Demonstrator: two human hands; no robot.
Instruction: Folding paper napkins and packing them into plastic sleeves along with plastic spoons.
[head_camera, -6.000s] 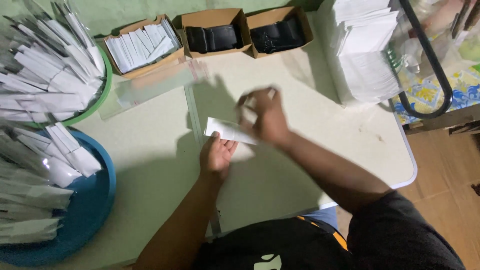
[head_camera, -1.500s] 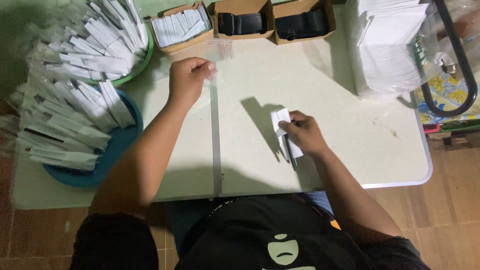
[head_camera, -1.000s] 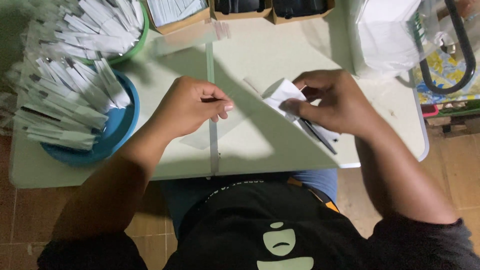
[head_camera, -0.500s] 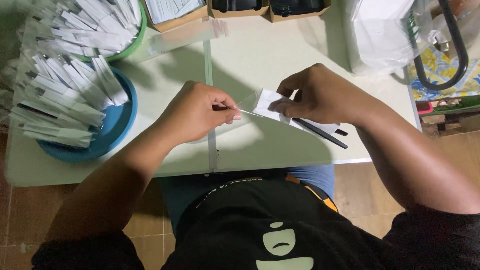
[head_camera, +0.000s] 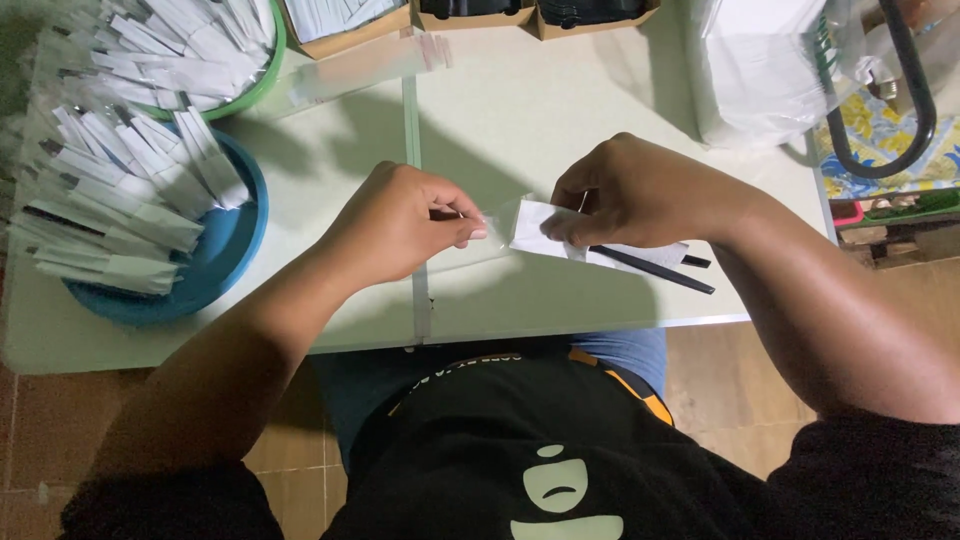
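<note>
My right hand (head_camera: 640, 190) pinches a folded white napkin (head_camera: 545, 228) together with thin black sticks (head_camera: 650, 268) that jut out to the right. My left hand (head_camera: 400, 220) holds the edge of a clear plastic sleeve (head_camera: 470, 250) just left of the napkin's end. Both hands hover over the front of the pale green table (head_camera: 560, 110). The sleeve's mouth meets the napkin tip.
A blue basin (head_camera: 225, 255) and a green basin (head_camera: 255, 85) at the left hold several wrapped white packets. Cardboard boxes (head_camera: 345, 25) line the far edge. A clear bag of white napkins (head_camera: 760, 70) stands at the right. Loose clear sleeves (head_camera: 360, 70) lie near the boxes.
My left hand fetched a clear sleeve from the far side and came back to the front. My right hand brought the napkin and sticks up to the sleeve's end.
</note>
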